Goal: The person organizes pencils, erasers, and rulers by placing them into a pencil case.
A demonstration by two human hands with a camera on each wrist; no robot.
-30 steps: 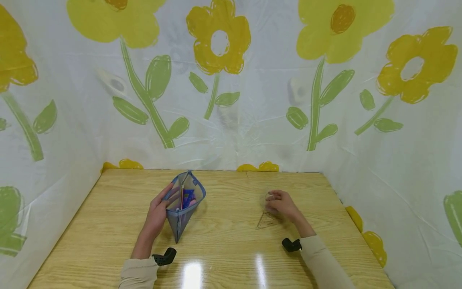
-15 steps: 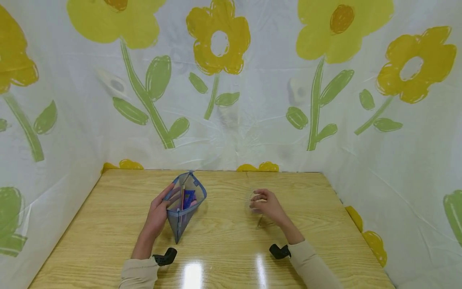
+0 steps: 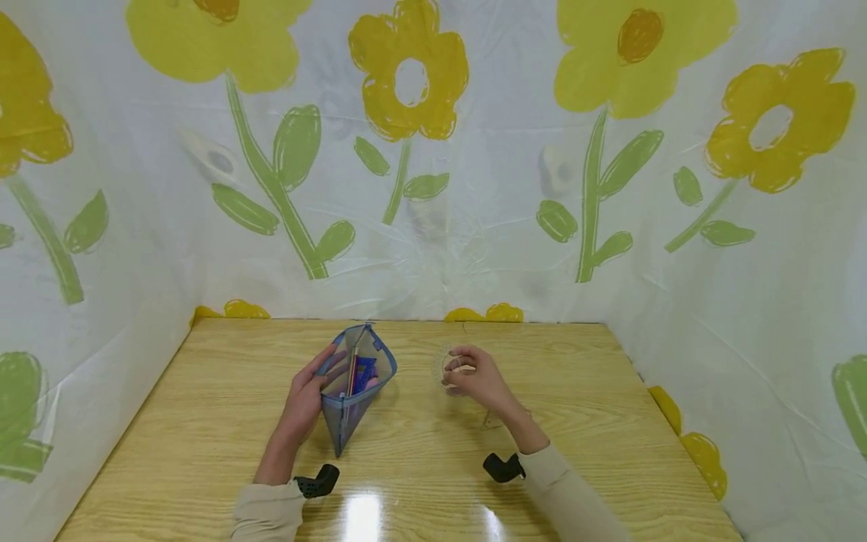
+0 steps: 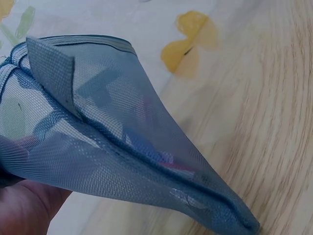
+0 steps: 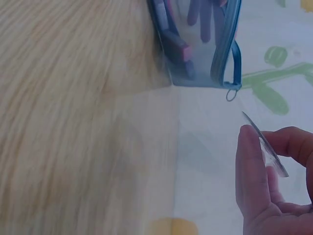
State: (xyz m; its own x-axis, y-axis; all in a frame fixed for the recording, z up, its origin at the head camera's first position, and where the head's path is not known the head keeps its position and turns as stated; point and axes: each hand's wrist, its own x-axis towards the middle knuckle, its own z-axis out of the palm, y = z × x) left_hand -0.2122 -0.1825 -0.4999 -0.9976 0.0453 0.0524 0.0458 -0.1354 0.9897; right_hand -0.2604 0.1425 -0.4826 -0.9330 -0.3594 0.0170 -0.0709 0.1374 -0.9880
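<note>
My left hand (image 3: 302,403) grips a blue mesh pencil pouch (image 3: 347,421) by its side, its mouth spread wide and upward. Inside lie a striped pencil (image 3: 353,373), a blue triangular ruler (image 3: 364,370) and something pink. In the left wrist view the mesh pouch (image 4: 122,127) tapers to a corner near the table. To the right of the pouch, my right hand (image 3: 484,382) pinches a clear protractor (image 3: 439,367) between thumb and fingers. The right wrist view shows that protractor (image 5: 268,147) nearly edge-on, with the pouch (image 5: 195,63) beyond it.
A clear set square (image 3: 493,421) lies on the wooden table (image 3: 420,467), partly hidden under my right forearm. White flowered cloth (image 3: 460,248) walls the table at the back and both sides. Each wrist carries a black camera mount (image 3: 503,468).
My right hand has moved left with the protractor, away from the set square and closer to the pouch. The left hand and pouch have shifted slightly right.
</note>
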